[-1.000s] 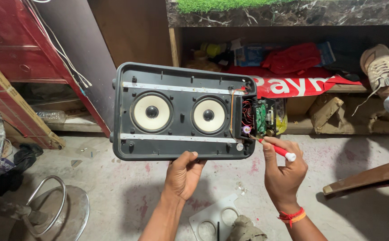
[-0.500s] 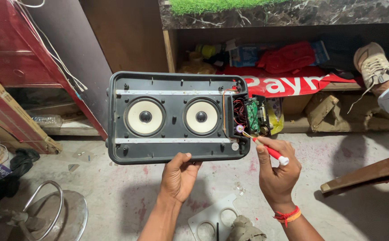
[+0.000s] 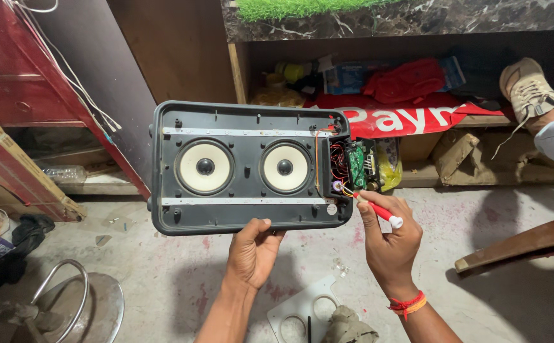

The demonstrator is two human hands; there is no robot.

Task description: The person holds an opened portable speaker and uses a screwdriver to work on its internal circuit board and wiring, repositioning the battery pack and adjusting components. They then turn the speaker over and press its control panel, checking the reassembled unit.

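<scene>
I hold up an opened dark grey speaker box (image 3: 245,121) with two round cream cones (image 3: 204,167) side by side. My left hand (image 3: 251,253) grips its bottom edge from below. My right hand (image 3: 388,238) holds a small red-and-white screwdriver (image 3: 378,210), its tip at the lower right corner of the box. There a green circuit board (image 3: 357,165) and red and orange wires (image 3: 338,162) are exposed.
A white panel with round holes (image 3: 302,311) and a crumpled cloth lie on the stained concrete floor below. A metal stool (image 3: 86,305) stands at lower left. Another person's shoe (image 3: 528,89) rests on a cluttered shelf at right. A wooden chair leg (image 3: 518,244) juts in at right.
The speaker box and both hands have shifted slightly left in view. The screwdriver tip stays at the lower right corner by the wires.
</scene>
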